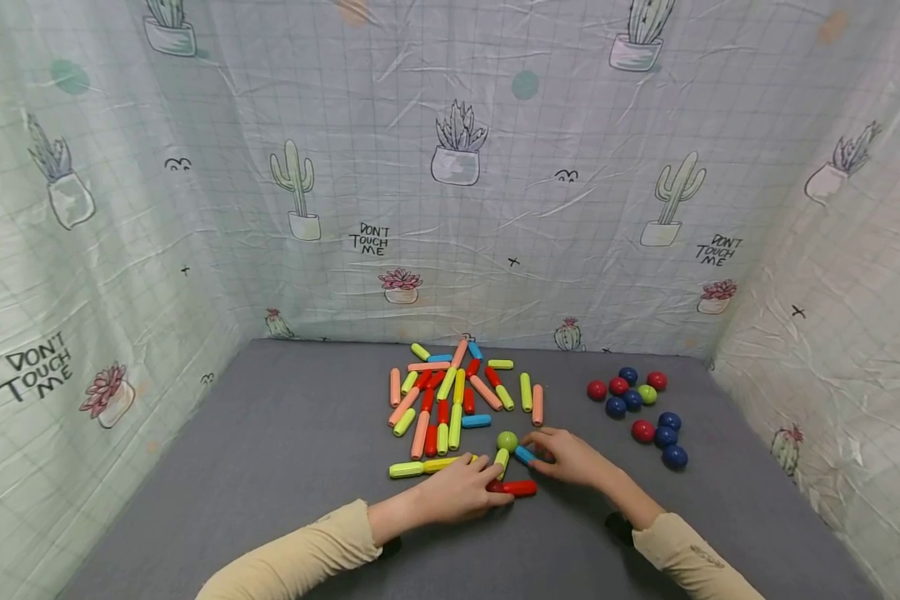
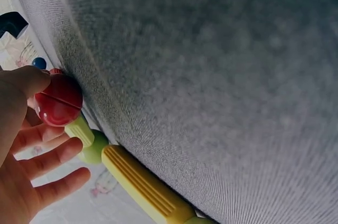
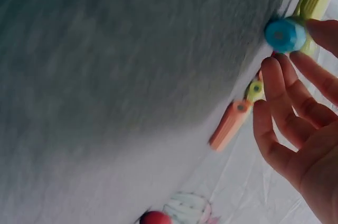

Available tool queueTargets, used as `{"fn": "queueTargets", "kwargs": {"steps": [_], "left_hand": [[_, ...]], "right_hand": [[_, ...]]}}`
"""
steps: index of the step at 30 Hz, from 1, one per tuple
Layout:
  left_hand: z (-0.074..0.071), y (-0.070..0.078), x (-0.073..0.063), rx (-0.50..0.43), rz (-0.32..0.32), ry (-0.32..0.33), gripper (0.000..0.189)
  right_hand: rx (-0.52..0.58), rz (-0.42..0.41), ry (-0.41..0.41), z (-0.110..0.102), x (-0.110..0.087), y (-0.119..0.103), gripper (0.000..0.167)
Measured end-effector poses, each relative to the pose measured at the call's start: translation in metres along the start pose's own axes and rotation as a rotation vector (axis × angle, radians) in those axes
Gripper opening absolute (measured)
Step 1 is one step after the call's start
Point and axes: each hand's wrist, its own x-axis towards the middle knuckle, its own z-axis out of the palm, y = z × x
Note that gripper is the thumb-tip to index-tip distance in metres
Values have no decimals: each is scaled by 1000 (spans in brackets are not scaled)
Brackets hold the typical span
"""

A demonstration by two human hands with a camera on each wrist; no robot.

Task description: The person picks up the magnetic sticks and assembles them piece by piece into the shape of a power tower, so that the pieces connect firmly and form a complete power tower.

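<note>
My left hand (image 1: 461, 490) pinches a red ball (image 2: 58, 100) between thumb and fingers, its other fingers spread. From that ball a red stick (image 1: 521, 488) points right. A short yellow-green stick (image 1: 502, 462) runs from near the red ball to a yellow-green ball (image 1: 507, 442). To the right, my right hand (image 1: 566, 457) pinches a short blue stick (image 3: 285, 35) by thumb and fingertips, with its far end close to the yellow-green ball. Beside the left hand lies a yellow stick (image 2: 145, 182), end to end with a yellow-green one (image 1: 406, 470).
Behind the hands several red, salmon, yellow-green and blue sticks (image 1: 456, 427) lie in a loose spread, some end to end. Several blue, red and yellow-green balls (image 1: 633, 400) sit at the right. A patterned curtain (image 1: 457, 250) surrounds the grey tabletop (image 1: 300, 433).
</note>
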Motion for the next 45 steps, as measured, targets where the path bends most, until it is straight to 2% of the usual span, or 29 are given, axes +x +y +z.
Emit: {"fn": "queueTargets", "kwargs": {"steps": [4, 9, 14, 18, 22, 31, 34, 38, 42, 45], "left_hand": [[1, 0, -1, 1, 4, 4, 30], [2, 1, -1, 2, 9, 5, 29], [2, 2, -2, 9, 14, 0, 30], [1, 1, -2, 20, 14, -4, 30], [-1, 0, -2, 41, 16, -19, 32], [-2, -1, -1, 63, 31, -35, 32], [-2, -1, -1, 55, 29, -34, 32], [-1, -2, -1, 47, 26, -30, 32], [-1, -2, -1, 41, 25, -30, 32], [-1, -2, -1, 39, 29, -28, 32]], "right_hand": [[-77, 46, 133, -7, -4, 16, 22], [-248, 145, 326, -19, -12, 48, 19], [-373, 188, 432, -31, -21, 78, 19], [-445, 189, 470, -36, -24, 96, 21], [-467, 225, 412, -38, -25, 107, 22], [-495, 343, 202, -38, -24, 118, 33], [-504, 333, 190, -35, -25, 120, 37], [-507, 296, 221, -33, -25, 115, 39], [-438, 234, 234, -31, -25, 96, 39], [-348, 175, 186, -28, -26, 75, 35]]}}
